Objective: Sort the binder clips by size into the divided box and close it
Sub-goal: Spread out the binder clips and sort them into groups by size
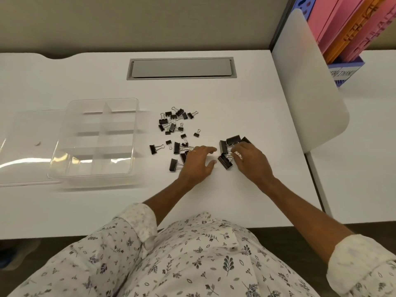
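Note:
Black binder clips lie scattered on the white desk. Several small clips (pixel 172 121) form a pile at the back, medium clips (pixel 176 147) lie in the middle, and large clips (pixel 232 139) sit at the right. The clear divided box (pixel 94 170) stands open at the left, its compartments holding nothing, with its clear lid (pixel 27 146) flat beside it. My left hand (pixel 198 163) rests palm down over the medium clips, fingers spread. My right hand (pixel 250 159) lies over the large clips, its fingertips on the wire handles of one large clip (pixel 225 162).
A grey cable hatch (pixel 181 68) is set into the desk at the back. A white panel (pixel 308 86) stands at the right, with pink and orange folders (pixel 347 28) in a blue holder behind it. The desk's front edge runs just above my lap.

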`<move>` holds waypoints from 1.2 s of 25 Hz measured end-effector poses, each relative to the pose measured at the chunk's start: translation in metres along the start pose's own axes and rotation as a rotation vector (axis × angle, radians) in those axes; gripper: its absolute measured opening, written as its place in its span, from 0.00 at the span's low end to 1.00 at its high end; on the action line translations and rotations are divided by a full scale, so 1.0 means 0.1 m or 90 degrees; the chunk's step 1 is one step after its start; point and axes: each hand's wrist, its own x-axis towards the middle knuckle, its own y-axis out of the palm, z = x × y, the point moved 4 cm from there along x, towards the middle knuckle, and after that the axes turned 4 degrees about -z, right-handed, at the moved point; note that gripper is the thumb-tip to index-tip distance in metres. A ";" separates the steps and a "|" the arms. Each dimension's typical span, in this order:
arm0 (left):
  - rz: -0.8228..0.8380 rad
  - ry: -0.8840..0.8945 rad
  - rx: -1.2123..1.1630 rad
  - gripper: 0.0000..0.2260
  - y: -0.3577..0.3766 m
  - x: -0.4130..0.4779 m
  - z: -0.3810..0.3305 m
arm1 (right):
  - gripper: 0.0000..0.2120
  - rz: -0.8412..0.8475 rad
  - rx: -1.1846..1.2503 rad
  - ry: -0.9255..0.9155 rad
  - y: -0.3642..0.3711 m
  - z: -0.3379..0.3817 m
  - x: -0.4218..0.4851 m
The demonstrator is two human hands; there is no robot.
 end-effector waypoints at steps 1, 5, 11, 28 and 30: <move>-0.038 -0.004 -0.008 0.16 -0.09 -0.05 0.08 | 0.04 0.001 0.012 -0.018 0.03 0.09 0.01; -0.136 -0.067 0.018 0.18 -0.50 -0.30 0.44 | 0.09 0.061 0.046 -0.121 0.33 0.52 0.08; -0.040 -0.096 0.061 0.21 -0.75 -0.67 0.75 | 0.12 0.163 0.038 -0.155 0.87 0.88 0.06; -0.096 -0.127 0.056 0.12 -0.81 -0.77 0.84 | 0.11 0.087 0.247 -0.009 0.72 0.86 -0.13; -0.059 -0.090 0.052 0.15 -0.72 -0.84 0.78 | 0.12 0.110 0.252 -0.023 0.67 0.83 -0.30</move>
